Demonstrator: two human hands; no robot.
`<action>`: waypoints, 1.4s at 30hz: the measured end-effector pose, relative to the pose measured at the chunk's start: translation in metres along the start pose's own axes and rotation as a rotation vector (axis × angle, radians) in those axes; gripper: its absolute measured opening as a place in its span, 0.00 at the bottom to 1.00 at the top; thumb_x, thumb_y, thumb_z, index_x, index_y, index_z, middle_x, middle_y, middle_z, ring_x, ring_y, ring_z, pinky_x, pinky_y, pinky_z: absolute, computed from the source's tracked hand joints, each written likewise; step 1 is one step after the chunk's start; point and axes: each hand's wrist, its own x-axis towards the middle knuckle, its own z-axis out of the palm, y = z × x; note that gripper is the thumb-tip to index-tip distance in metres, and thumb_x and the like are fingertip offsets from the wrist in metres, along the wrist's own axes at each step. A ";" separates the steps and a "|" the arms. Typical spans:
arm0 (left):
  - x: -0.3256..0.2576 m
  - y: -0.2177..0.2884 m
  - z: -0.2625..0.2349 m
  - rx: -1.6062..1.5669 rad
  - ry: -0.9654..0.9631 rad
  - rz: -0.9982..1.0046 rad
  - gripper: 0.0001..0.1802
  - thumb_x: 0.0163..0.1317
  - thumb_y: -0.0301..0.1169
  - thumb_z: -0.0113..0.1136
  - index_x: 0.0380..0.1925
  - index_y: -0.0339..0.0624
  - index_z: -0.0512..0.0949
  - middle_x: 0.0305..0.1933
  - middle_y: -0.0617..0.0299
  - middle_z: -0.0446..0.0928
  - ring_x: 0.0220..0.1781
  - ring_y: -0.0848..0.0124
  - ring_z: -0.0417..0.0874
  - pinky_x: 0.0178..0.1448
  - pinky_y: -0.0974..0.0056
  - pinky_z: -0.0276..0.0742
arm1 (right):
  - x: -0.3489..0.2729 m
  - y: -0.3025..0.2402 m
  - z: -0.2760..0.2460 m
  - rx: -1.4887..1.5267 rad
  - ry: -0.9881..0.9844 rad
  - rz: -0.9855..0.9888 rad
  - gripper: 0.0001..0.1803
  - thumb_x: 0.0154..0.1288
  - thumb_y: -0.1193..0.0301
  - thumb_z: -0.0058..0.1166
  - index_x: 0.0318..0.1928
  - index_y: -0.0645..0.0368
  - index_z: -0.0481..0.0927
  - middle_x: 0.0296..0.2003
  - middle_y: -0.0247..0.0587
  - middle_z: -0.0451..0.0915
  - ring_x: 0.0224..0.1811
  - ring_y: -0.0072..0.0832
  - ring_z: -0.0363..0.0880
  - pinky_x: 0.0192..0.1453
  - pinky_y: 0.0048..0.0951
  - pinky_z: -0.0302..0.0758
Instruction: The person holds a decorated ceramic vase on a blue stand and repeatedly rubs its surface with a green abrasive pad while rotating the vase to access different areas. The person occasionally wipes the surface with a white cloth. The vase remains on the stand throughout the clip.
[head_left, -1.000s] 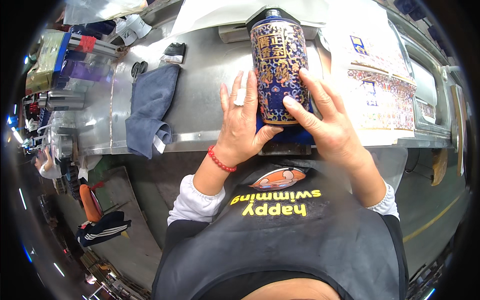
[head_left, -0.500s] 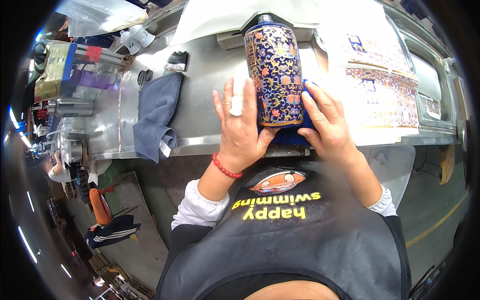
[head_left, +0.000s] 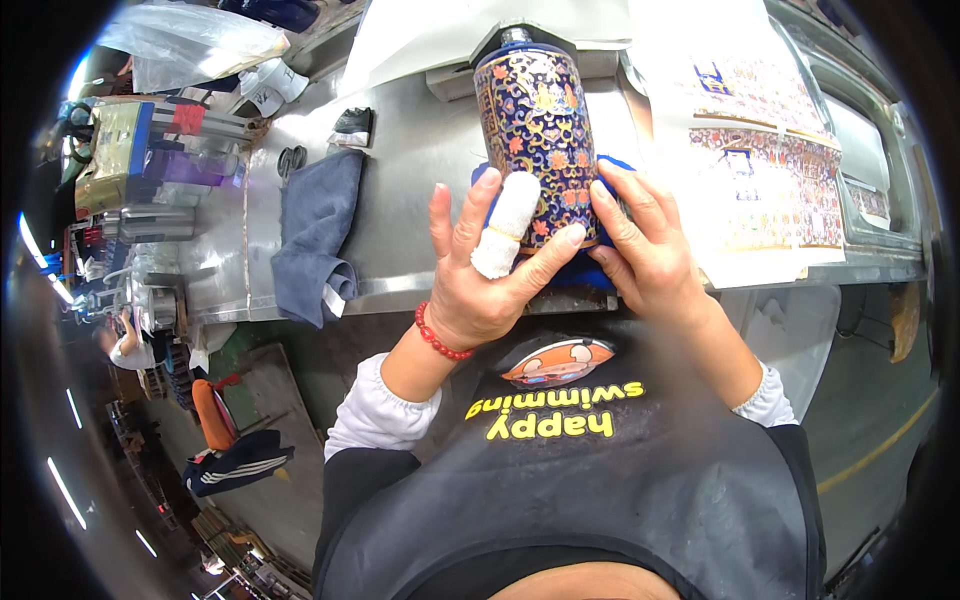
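Observation:
A dark blue bottle point(head_left: 545, 120) with a colourful floral pattern lies on its side on blue cloth point(head_left: 616, 168), its silver neck pointing away from me. My left hand point(head_left: 487, 265) has its fingers spread at the bottle's lower left. One of its fingers wears a thick white wrapping point(head_left: 508, 225) and lies over the bottle, while the thumb tip touches the surface near the base. Along the bottle's right side rests my right hand point(head_left: 650, 245), fingers stretched out and fingertips against it. The underside of the bottle is hidden.
Printed patterned sheets point(head_left: 770, 190) lie on the metal table's right. To the left are a grey-blue cloth point(head_left: 318, 230), black scissors point(head_left: 291, 160) and a small black-and-white item point(head_left: 352, 126). White paper point(head_left: 410, 35) covers the far side. Another person point(head_left: 130, 340) is at the far left.
My left hand's wrapped finger has come over the bottle, and its thumb has moved up onto the lower part. My right hand stays at the right side. The view has shifted slightly.

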 end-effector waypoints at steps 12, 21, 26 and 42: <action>0.036 -0.030 -0.014 -0.274 -0.106 -0.184 0.46 0.73 0.67 0.44 0.71 0.36 0.71 0.73 0.44 0.72 0.80 0.42 0.61 0.83 0.36 0.38 | 0.018 0.010 -0.011 0.079 -0.012 0.051 0.31 0.68 0.68 0.62 0.69 0.64 0.73 0.68 0.56 0.71 0.68 0.55 0.70 0.73 0.49 0.67; 0.041 -0.016 -0.021 -0.101 -0.250 -0.048 0.46 0.69 0.72 0.41 0.70 0.47 0.75 0.73 0.52 0.73 0.82 0.46 0.57 0.83 0.35 0.32 | 0.014 0.013 -0.007 0.100 -0.005 0.046 0.32 0.67 0.71 0.62 0.70 0.65 0.72 0.68 0.53 0.71 0.68 0.54 0.70 0.72 0.48 0.68; 0.031 -0.001 -0.020 -0.065 -0.265 -0.015 0.38 0.72 0.70 0.38 0.67 0.61 0.79 0.74 0.56 0.73 0.83 0.50 0.56 0.84 0.36 0.29 | 0.009 0.013 -0.006 0.108 -0.004 0.035 0.31 0.68 0.70 0.62 0.70 0.65 0.72 0.68 0.55 0.72 0.68 0.54 0.70 0.72 0.49 0.69; 0.013 -0.001 -0.026 -0.122 -0.139 0.052 0.24 0.73 0.58 0.54 0.56 0.61 0.87 0.63 0.59 0.82 0.75 0.55 0.68 0.84 0.35 0.38 | 0.003 0.015 -0.007 0.129 0.017 0.044 0.32 0.66 0.72 0.63 0.70 0.64 0.72 0.67 0.54 0.72 0.68 0.53 0.70 0.72 0.48 0.69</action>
